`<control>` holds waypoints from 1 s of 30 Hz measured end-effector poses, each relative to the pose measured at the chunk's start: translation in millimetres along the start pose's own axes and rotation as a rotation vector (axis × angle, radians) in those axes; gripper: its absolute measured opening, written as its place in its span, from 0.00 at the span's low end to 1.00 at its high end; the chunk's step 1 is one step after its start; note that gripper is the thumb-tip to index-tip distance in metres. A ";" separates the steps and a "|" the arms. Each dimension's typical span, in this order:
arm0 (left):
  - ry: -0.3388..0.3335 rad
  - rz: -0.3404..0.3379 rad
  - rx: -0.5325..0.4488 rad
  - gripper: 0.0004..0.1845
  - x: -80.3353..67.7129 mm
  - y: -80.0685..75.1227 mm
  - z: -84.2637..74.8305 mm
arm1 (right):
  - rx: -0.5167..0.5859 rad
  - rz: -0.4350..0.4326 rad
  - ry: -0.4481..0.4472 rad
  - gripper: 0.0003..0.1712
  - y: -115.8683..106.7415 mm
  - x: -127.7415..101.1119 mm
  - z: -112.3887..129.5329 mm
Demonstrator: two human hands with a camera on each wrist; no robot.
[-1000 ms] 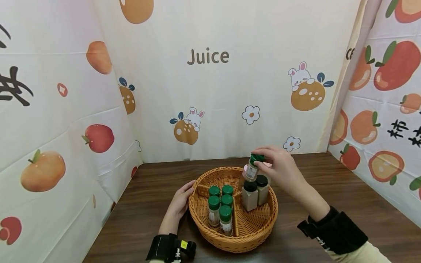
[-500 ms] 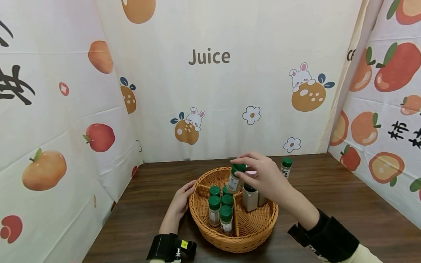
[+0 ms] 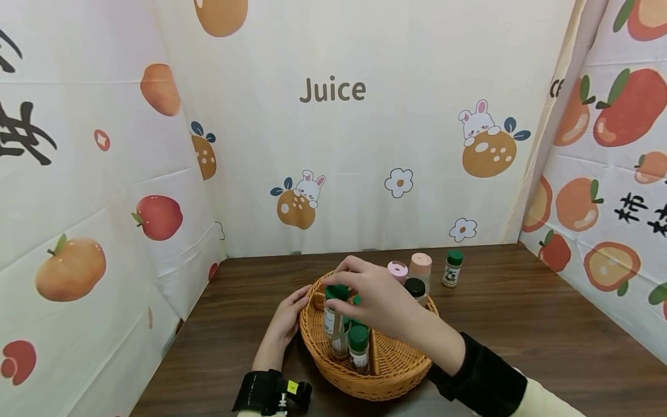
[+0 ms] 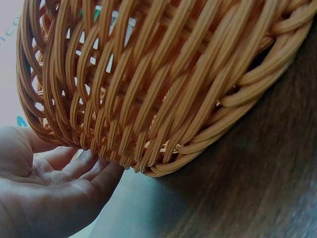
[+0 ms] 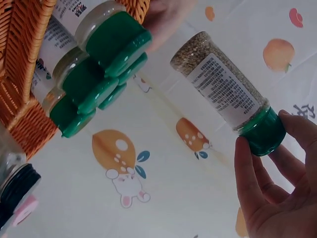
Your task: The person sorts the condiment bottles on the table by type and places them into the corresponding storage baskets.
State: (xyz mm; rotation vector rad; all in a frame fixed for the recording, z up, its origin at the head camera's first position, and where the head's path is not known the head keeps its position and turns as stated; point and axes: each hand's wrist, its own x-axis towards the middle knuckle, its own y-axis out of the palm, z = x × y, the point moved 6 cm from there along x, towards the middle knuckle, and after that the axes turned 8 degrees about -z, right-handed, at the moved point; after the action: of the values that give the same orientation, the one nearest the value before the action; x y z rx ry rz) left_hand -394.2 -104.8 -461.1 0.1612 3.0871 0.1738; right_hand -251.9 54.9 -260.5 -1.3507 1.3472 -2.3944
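Right hand pinched green-capped spice jar by cap, above wicker basket left compartment. Jar likely light, rigid, smooth; cap grip suited. Left hand, fingers relaxed, touched basket wall.

Hidden behind the right hand: most of the green-capped jars beneath its fingers, and the basket compartments below. Too small to read: the label of the held jar. Cut off by the left-wrist frame's edge: left hand past the fingers.
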 end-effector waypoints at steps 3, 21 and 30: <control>-0.006 0.001 0.003 0.24 -0.2 -0.6 -0.1 | -0.022 0.018 -0.020 0.15 6.2 0.9 3.0; -0.005 0.012 -0.014 0.24 -2.4 -1.8 -2.0 | -0.072 0.084 -0.033 0.13 30.1 -6.6 0.1; -0.006 0.008 -0.016 0.24 0.2 -1.2 0.1 | -0.108 0.165 -0.024 0.11 43.3 -11.5 -3.8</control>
State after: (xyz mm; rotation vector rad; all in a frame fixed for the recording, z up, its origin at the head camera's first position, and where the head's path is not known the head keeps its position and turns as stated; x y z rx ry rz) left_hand -394.6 -106.0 -461.3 0.1724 3.0791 0.1972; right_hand -261.8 36.1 -300.2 -1.2346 1.5360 -2.2218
